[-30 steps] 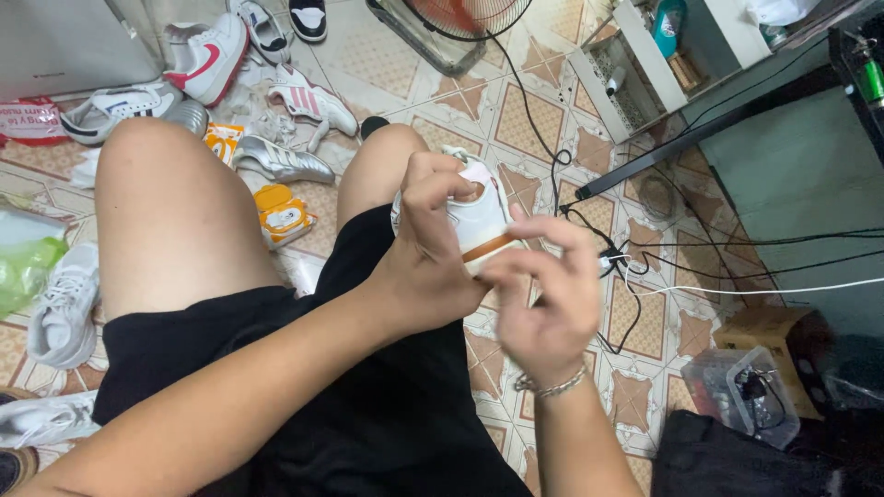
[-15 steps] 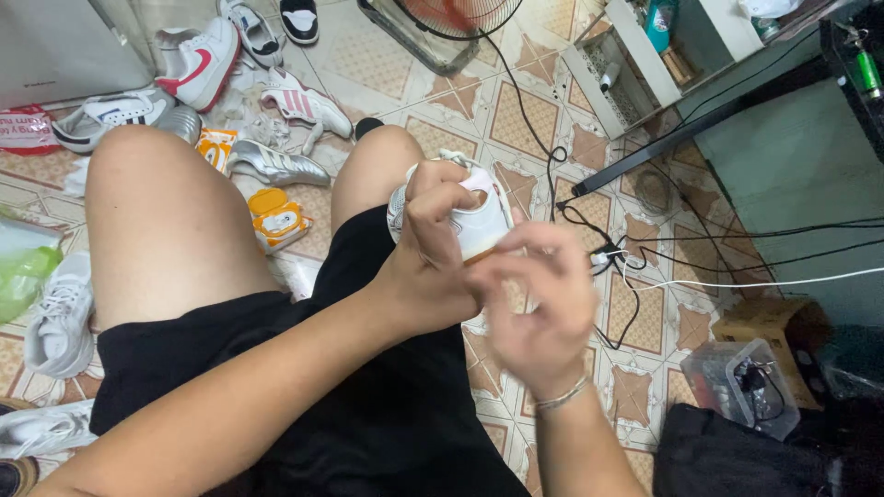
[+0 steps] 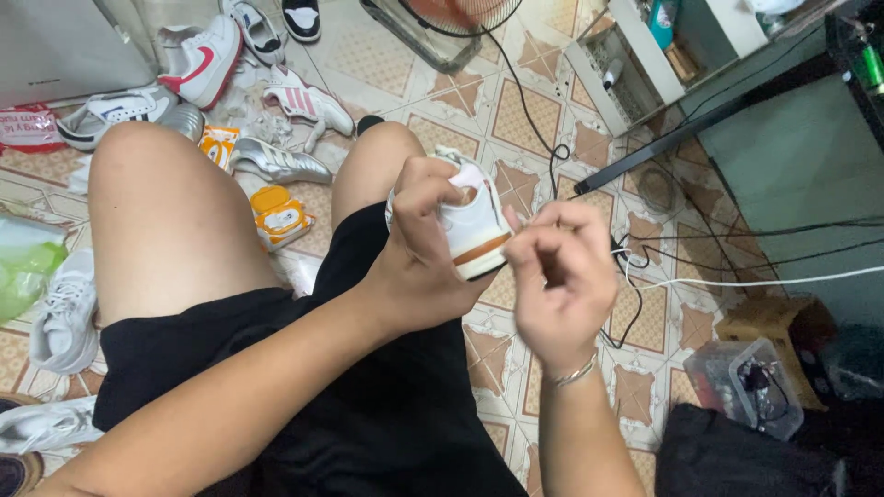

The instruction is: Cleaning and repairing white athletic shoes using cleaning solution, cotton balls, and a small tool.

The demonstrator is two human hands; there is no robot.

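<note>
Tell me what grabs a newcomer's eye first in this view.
At centre, the left hand grips a white sneaker with a tan sole edge over the person's lap, while the right hand, blurred, works beside its heel. Behind the bare knees, loose white and silver shoes litter the patterned tile floor, with black cables trailing to the right.

You hold one white sneaker over your lap; left of your bare knee lie at least seven more loose shoes, counting the red-and-white one, though some are cut off. Beside that knee: two orange packets. Right of it: one fan, one clear plastic tub.
</note>
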